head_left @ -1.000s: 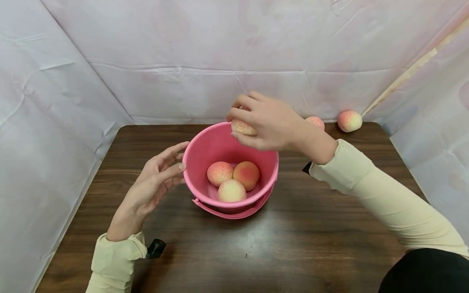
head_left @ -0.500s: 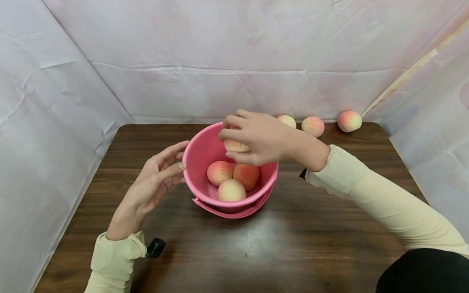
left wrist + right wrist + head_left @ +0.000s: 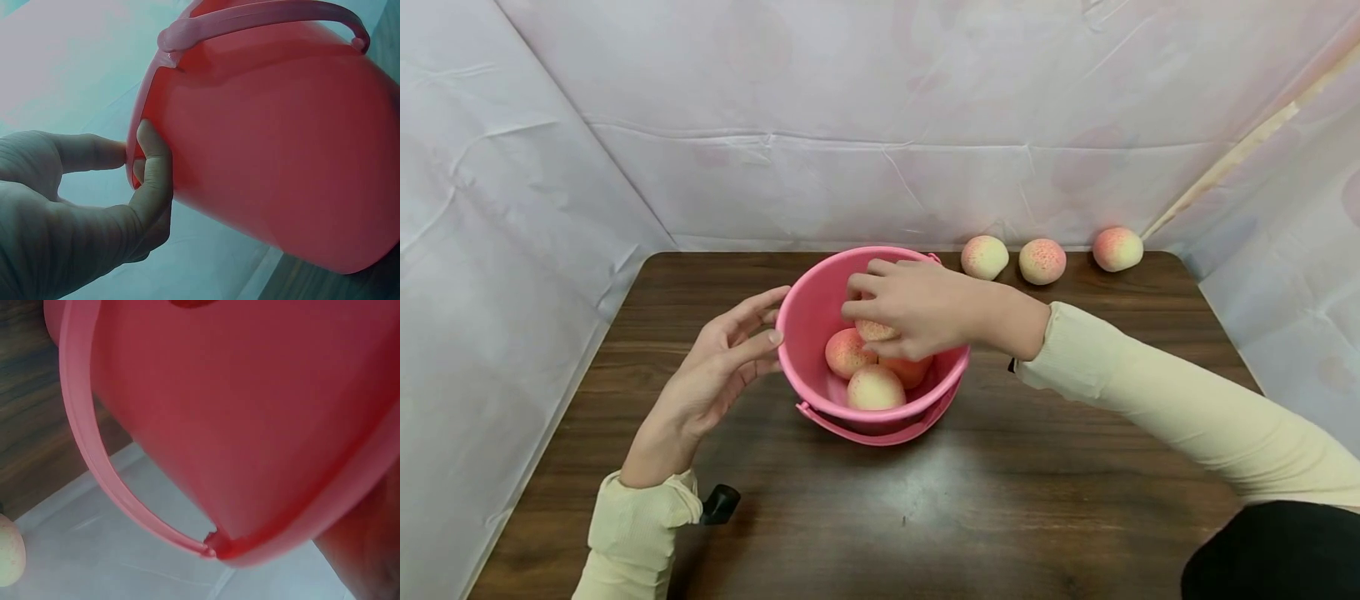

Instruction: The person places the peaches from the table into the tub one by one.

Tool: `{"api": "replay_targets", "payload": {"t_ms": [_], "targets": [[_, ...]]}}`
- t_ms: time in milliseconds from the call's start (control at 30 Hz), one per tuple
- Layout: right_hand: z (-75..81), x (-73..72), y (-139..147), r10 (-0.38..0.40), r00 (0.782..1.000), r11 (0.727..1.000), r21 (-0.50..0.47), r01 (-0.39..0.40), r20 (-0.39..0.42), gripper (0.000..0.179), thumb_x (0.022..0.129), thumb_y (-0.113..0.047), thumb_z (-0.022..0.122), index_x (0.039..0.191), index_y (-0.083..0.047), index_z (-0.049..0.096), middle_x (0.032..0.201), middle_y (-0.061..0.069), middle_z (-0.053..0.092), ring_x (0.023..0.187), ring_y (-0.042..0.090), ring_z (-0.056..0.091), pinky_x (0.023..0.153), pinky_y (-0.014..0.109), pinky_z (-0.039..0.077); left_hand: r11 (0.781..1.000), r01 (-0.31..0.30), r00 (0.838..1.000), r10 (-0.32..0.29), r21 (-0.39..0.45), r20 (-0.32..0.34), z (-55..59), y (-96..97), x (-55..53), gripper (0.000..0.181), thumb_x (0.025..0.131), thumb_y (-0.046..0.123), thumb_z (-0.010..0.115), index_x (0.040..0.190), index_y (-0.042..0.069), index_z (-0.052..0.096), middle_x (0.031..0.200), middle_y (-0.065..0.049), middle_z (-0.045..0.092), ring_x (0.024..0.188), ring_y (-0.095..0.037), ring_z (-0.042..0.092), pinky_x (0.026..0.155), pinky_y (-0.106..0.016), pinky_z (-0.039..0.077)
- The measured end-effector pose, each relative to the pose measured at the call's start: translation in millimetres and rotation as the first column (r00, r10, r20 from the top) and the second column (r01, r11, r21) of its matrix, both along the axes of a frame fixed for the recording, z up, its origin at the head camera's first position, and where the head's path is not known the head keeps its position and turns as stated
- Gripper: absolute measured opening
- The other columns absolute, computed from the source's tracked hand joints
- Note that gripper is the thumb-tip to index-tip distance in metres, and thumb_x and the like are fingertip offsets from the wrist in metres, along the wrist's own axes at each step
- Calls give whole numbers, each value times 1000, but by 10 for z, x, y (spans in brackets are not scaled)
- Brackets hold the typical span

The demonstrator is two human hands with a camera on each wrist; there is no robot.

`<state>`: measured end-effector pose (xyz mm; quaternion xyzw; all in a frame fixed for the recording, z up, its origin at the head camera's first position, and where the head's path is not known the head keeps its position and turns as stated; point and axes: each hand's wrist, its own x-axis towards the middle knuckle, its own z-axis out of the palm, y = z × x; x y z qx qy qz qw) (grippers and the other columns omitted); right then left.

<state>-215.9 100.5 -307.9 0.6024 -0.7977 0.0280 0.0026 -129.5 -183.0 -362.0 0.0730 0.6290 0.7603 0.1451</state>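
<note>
A pink bucket [image 3: 808, 312] stands on the table, its handle hanging down at the near side. With thumb and fingertips, my left hand [image 3: 711, 367] holds the bucket's left rim; the left wrist view shows the fingers of this hand [image 3: 94, 212] on either side of the rim. My right hand [image 3: 925, 310] reaches down inside the bucket and grips a speckled peach [image 3: 876, 331], partly hidden by the fingers. Below it lie a pink-yellow peach [image 3: 848, 352], a pale peach [image 3: 877, 389] and a partly covered orange one [image 3: 913, 372]. In the right wrist view the bucket wall hides the fingers.
Three more peaches lie along the table's back edge: a pale one [image 3: 985, 257], a speckled one [image 3: 1042, 262] and a pink-yellow one [image 3: 1117, 249] further right. White sheeting [image 3: 820, 192] rises behind the dark wooden table [image 3: 880, 517] and on both sides.
My right hand has lowered the speckled peach from above the bucket's far rim into the bucket, moving slightly left and nearer. My left hand has stayed at the rim.
</note>
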Motion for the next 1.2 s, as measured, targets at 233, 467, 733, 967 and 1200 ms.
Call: {"api": "replay_targets", "payload": {"t_ms": [233,467,733,967,1200], "targets": [[-54,16,-65,-21,999,992,122,17,30,43,95,-40,71,132,-17,66,125,6,61,104,25,53,83,39,53,1000,-1,1000,1,-2,1,-1,-2,-1,58,104,1,57,159,6,38,137,-14,55,105,-16,71,86,-29,66],[-89,4,-112,-46,997,976,215,32,58,44,92,-32,73,134,-19,65,124,6,60,105,27,53,83,41,56,1000,-4,1000,4,-11,4,12,-2,-7,58,104,2,58,159,7,38,137,-14,55,105,-17,72,86,-30,66],[-126,4,-133,-56,996,966,255,35,75,46,93,-39,75,133,-18,64,121,5,60,103,26,55,84,42,56,1000,-2,1000,2,-15,3,8,-3,-4,59,104,2,58,159,6,37,138,-14,54,104,-17,72,86,-29,66],[-119,10,-135,-58,996,968,247,39,69,43,94,-40,74,130,-20,64,119,4,60,103,26,55,83,42,56,1000,-6,1000,6,-13,-2,6,7,2,58,104,1,57,159,6,38,138,-14,54,105,-16,72,85,-29,66],[-112,15,-137,-55,996,974,225,39,64,43,92,-35,75,131,-23,65,122,4,61,106,26,55,83,43,55,1000,-11,1000,11,-13,0,13,19,0,58,104,1,57,159,6,39,137,-14,54,103,-16,72,85,-29,66]]}}
